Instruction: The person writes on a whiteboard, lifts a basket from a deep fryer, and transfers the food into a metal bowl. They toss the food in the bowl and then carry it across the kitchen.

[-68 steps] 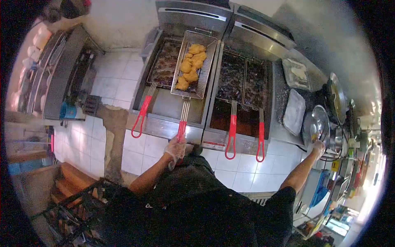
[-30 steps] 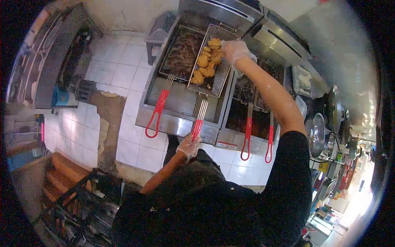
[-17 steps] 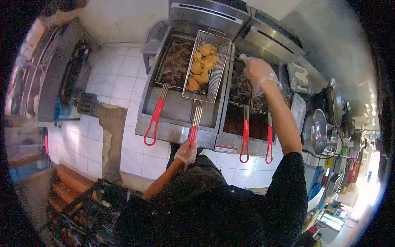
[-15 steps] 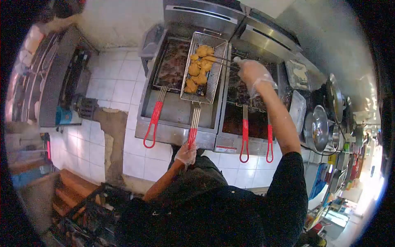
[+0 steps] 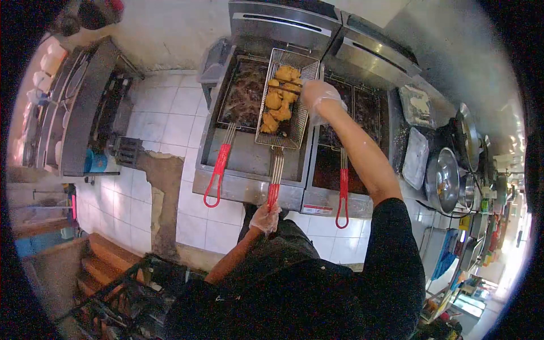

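Observation:
My left hand (image 5: pixel 265 219), in a clear plastic glove, is closed around the red handle (image 5: pixel 273 195) of a wire fryer basket (image 5: pixel 300 116). Golden-brown pieces of fried chicken (image 5: pixel 274 101) lie in the basket, which sits above the fryer. Over the basket's right side is my right hand (image 5: pixel 318 96), also gloved and closed on thin metal tongs (image 5: pixel 290 86). The tongs reach left across the upper chicken pieces, partly overlapping them in this view.
Left of the basket, oil bubbles in a vat (image 5: pixel 241 93) with another red-handled basket (image 5: pixel 219 164). A second fryer (image 5: pixel 334 178) stands to the right, with a red handle (image 5: pixel 343 198) sticking out. Farther right are metal trays (image 5: pixel 416 156) and a steel bowl (image 5: pixel 442 178).
My right hand has moved left with the tongs, from over the right fryer to the basket's edge. The left hand keeps its hold on the handle. The view has shifted slightly.

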`<act>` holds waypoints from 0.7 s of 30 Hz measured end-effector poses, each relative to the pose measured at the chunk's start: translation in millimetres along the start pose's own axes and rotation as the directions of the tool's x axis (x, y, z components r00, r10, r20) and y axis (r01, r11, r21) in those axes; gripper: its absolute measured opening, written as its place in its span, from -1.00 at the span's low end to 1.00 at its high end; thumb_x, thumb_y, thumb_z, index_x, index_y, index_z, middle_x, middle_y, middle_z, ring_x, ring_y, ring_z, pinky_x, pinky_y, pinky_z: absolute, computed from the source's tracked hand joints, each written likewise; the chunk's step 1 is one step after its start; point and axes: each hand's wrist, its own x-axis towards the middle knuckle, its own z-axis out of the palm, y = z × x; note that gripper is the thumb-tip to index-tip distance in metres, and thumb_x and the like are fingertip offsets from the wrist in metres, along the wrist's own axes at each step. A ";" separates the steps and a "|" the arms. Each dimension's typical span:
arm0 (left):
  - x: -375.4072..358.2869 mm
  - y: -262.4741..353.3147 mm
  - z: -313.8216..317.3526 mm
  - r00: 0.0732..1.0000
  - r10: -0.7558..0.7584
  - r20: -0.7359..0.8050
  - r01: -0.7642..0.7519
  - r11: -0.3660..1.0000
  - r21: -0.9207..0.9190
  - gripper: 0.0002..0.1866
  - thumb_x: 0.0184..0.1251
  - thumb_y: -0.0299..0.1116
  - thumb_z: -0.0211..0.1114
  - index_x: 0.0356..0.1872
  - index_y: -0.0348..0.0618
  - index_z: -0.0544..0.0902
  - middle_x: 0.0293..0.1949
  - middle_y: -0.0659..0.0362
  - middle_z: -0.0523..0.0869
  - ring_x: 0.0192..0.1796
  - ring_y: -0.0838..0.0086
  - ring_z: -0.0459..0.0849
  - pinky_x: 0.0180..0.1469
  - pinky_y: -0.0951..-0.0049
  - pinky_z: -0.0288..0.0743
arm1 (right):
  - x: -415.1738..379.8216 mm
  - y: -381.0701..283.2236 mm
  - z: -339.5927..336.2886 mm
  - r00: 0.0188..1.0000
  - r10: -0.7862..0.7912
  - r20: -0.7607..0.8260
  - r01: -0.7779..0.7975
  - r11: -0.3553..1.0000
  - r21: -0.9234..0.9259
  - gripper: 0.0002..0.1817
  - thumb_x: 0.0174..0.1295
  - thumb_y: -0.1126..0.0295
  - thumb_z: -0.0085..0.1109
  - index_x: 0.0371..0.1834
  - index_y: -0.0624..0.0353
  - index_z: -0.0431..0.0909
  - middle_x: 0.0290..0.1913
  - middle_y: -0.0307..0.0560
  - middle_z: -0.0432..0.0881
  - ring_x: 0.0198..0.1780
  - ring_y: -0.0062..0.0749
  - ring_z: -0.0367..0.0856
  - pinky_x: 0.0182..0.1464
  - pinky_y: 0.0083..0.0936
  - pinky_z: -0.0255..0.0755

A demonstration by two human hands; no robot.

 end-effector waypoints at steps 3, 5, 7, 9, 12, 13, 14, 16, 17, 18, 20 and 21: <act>3.6 -2.3 -13.3 0.999 0.024 0.042 -0.032 0.977 0.212 -0.74 0.20 -0.10 0.01 -0.32 -0.08 0.42 -0.59 0.24 0.47 -0.69 0.43 0.44 -0.68 0.41 0.36 | 14.4 -0.7 7.5 1.000 0.003 0.000 -0.003 1.000 0.013 -0.76 -0.09 0.36 0.02 -0.42 0.28 0.57 -0.26 0.16 0.56 -0.21 -0.04 0.56 -0.16 -0.28 0.44; 4.5 -3.4 -6.8 0.994 0.053 -0.094 -0.041 0.992 0.120 -0.75 0.17 -0.12 0.04 -0.34 -0.09 0.42 -0.60 0.23 0.47 -0.69 0.42 0.44 -0.69 0.38 0.35 | 12.0 5.9 1.0 0.999 -0.021 0.026 0.022 0.999 -0.025 -0.75 -0.07 0.32 0.00 -0.44 0.27 0.57 -0.29 0.14 0.57 -0.23 -0.03 0.56 -0.18 -0.26 0.44; 1.2 0.3 4.4 1.000 0.017 -0.005 -0.017 1.000 0.012 -0.75 0.16 -0.11 0.07 -0.35 -0.08 0.42 -0.61 0.24 0.45 -0.70 0.43 0.43 -0.70 0.40 0.34 | 6.3 18.5 -2.7 0.995 -0.090 0.053 0.092 0.995 -0.027 -0.71 -0.06 0.30 0.01 -0.37 0.29 0.55 -0.33 0.12 0.57 -0.27 -0.03 0.56 -0.21 -0.25 0.43; 3.2 1.9 1.6 0.996 -0.010 0.089 0.019 0.996 -0.092 -0.74 0.15 -0.10 0.09 -0.35 -0.08 0.42 -0.62 0.25 0.44 -0.71 0.45 0.43 -0.71 0.41 0.33 | 22.2 67.0 31.4 0.990 -0.140 0.024 0.140 0.990 0.012 -0.64 -0.03 0.23 0.03 -0.27 0.30 0.51 -0.52 0.02 0.58 -0.47 -0.15 0.55 -0.37 -0.32 0.40; 10.2 5.4 -11.2 0.989 -0.122 0.088 0.134 0.982 -0.136 -0.73 0.12 -0.09 0.14 -0.38 -0.07 0.41 -0.63 0.26 0.42 -0.73 0.46 0.41 -0.74 0.43 0.31 | -43.7 68.2 10.3 0.971 0.056 0.233 -0.221 0.585 0.780 -0.72 0.00 0.25 0.06 -0.34 0.25 0.53 -0.64 -0.15 0.50 -0.67 -0.44 0.41 -0.62 -0.48 0.29; 3.9 7.1 -2.4 0.983 -0.071 0.169 0.078 0.996 -0.031 -0.72 0.12 -0.08 0.13 -0.39 -0.07 0.41 -0.63 0.25 0.42 -0.73 0.46 0.41 -0.75 0.42 0.31 | -63.7 73.1 10.3 0.972 0.064 0.226 -0.220 0.585 0.781 -0.72 0.00 0.25 0.06 -0.34 0.25 0.53 -0.64 -0.15 0.50 -0.67 -0.44 0.41 -0.62 -0.48 0.29; 0.3 9.1 3.6 0.967 -0.032 0.254 0.015 0.997 0.070 -0.71 0.12 -0.07 0.13 -0.40 -0.07 0.40 -0.62 0.25 0.42 -0.73 0.46 0.41 -0.76 0.40 0.31 | -83.4 79.7 10.6 0.953 0.094 0.288 -0.300 0.429 0.852 -0.79 0.01 0.25 0.09 -0.44 0.17 0.51 -0.67 -0.24 0.43 -0.70 -0.52 0.29 -0.66 -0.54 0.19; 8.6 6.2 -11.7 0.985 0.011 0.175 -0.022 0.998 0.063 -0.70 0.13 -0.05 0.12 -0.39 -0.06 0.40 -0.62 0.24 0.43 -0.71 0.46 0.44 -0.74 0.37 0.34 | -123.1 87.6 16.4 0.930 0.136 0.342 -0.366 0.249 0.897 -0.82 0.03 0.24 0.12 -0.53 0.10 0.50 -0.70 -0.32 0.37 -0.74 -0.61 0.17 -0.69 -0.60 0.09; 9.9 3.5 -19.4 0.994 0.062 0.085 -0.066 0.996 0.052 -0.70 0.14 -0.03 0.10 -0.38 -0.06 0.40 -0.61 0.24 0.44 -0.68 0.45 0.46 -0.71 0.34 0.37 | -144.1 90.3 24.0 0.967 0.119 0.227 -0.232 0.025 0.972 -0.82 0.01 0.24 0.13 -0.53 0.11 0.49 -0.69 -0.31 0.38 -0.72 -0.61 0.19 -0.68 -0.60 0.10; 6.9 5.9 -22.7 0.995 0.024 0.096 -0.031 0.997 0.071 -0.70 0.14 -0.03 0.10 -0.38 -0.06 0.40 -0.61 0.24 0.44 -0.68 0.45 0.46 -0.71 0.34 0.37 | -162.5 98.3 30.1 0.985 0.142 0.099 -0.069 -0.199 0.978 -0.80 0.00 0.23 0.15 -0.53 0.12 0.48 -0.68 -0.31 0.39 -0.71 -0.60 0.20 -0.67 -0.61 0.10; 2.8 13.1 -27.7 0.986 -0.128 0.109 0.118 0.989 0.094 -0.65 0.17 0.03 0.03 -0.37 -0.06 0.42 -0.59 0.24 0.46 -0.63 0.40 0.48 -0.65 0.22 0.40 | -207.4 133.7 39.0 0.951 0.261 0.169 -0.122 -0.186 0.975 -0.78 0.03 0.20 0.12 -0.50 0.14 0.47 -0.66 -0.31 0.39 -0.69 -0.60 0.23 -0.64 -0.62 0.14; -3.7 13.5 -16.2 0.994 -0.078 0.076 0.068 0.989 0.132 -0.65 0.19 0.03 -0.01 -0.36 -0.06 0.44 -0.59 0.24 0.47 -0.60 0.37 0.48 -0.63 0.20 0.38 | -238.4 154.0 45.6 0.907 0.339 0.248 -0.193 -0.186 0.963 -0.75 0.05 0.18 0.09 -0.47 0.15 0.47 -0.65 -0.31 0.40 -0.66 -0.60 0.25 -0.61 -0.63 0.18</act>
